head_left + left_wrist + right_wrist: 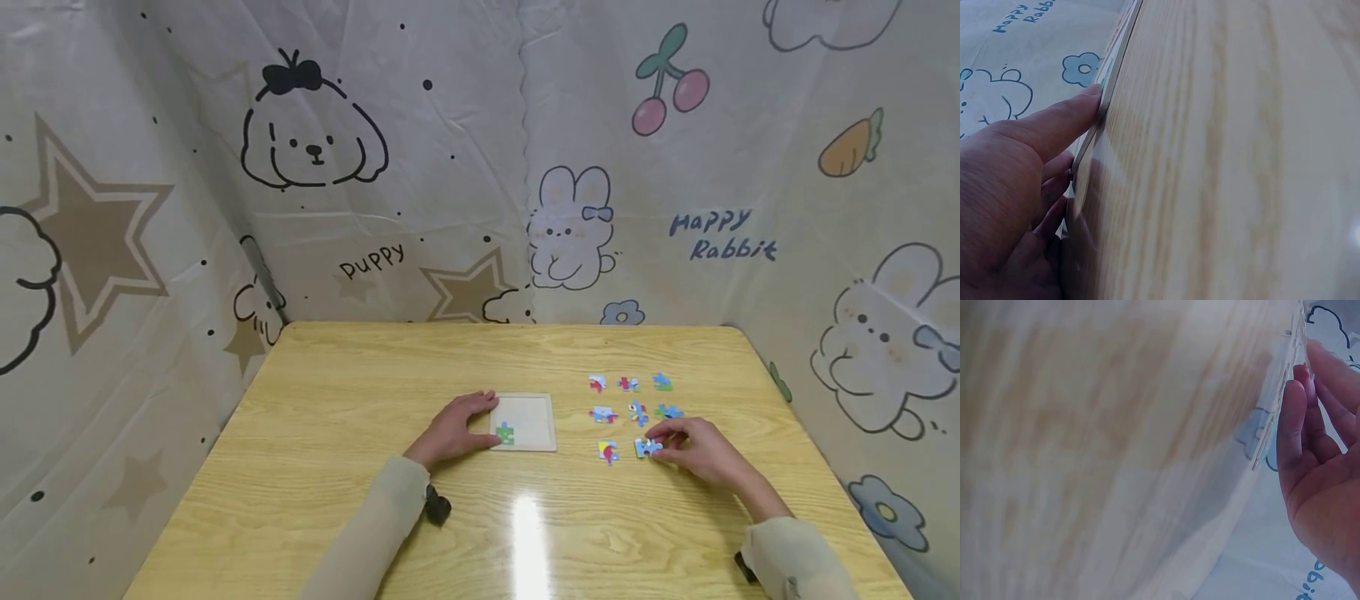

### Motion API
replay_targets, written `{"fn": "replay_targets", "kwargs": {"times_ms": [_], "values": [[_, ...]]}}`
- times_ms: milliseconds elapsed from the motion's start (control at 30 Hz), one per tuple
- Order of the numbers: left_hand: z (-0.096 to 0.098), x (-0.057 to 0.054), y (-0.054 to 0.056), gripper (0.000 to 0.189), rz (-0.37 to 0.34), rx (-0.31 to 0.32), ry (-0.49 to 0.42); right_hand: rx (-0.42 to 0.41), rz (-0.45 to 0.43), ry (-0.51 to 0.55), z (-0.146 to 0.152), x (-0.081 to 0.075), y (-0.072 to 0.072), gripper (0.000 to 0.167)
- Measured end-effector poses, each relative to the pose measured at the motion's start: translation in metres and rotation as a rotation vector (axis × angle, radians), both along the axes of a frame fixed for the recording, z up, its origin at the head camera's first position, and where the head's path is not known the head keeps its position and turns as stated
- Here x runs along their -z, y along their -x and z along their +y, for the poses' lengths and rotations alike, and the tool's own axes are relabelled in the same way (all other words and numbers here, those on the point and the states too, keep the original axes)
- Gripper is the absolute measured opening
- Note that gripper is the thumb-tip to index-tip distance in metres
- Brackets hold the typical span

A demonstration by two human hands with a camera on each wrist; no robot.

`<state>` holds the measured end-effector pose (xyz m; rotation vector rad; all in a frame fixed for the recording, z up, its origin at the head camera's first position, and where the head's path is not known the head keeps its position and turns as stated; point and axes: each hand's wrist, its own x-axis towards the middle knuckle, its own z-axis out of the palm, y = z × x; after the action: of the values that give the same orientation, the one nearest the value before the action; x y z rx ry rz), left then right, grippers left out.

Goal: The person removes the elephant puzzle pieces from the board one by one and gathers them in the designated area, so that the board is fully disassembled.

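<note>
In the head view my left hand (455, 429) rests at the left side of a square, shallow puzzle tray (553, 423). Its thumb touches the rim low on that side, and its fingertips are at the upper left corner; the left wrist view shows the thumb (1066, 122) against the tray's edge. A green puzzle piece (505, 434) with a blue knob lies in the tray's lower left corner. To the right, my right hand (701, 450) pinches a blue puzzle piece (643, 448) between thumb and fingers, close over the table. The fingertips partly cover this piece.
Loose puzzle pieces lie in rough rows right of the tray, among them a red and yellow piece (607, 452), a blue and green piece (669, 412) and a white and red piece (597, 382). The wooden table (360, 375) meets printed cloth walls (450, 208).
</note>
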<state>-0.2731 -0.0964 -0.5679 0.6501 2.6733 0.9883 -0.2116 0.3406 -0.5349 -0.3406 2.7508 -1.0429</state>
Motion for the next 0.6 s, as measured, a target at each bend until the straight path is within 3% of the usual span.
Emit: {"fn": "replay_targets", "kwargs": {"times_ms": [267, 600], "values": [[0.0002, -0.001, 0.001, 0.075, 0.0, -0.006, -0.003, -0.017, 0.028, -0.054, -0.0014, 0.0009, 0.0054, 0.023], [0.0002, -0.0008, -0.0008, 0.075, -0.003, 0.0, 0.0, 0.009, -0.017, -0.013, -0.0025, 0.0072, 0.0081, 0.021]]}}
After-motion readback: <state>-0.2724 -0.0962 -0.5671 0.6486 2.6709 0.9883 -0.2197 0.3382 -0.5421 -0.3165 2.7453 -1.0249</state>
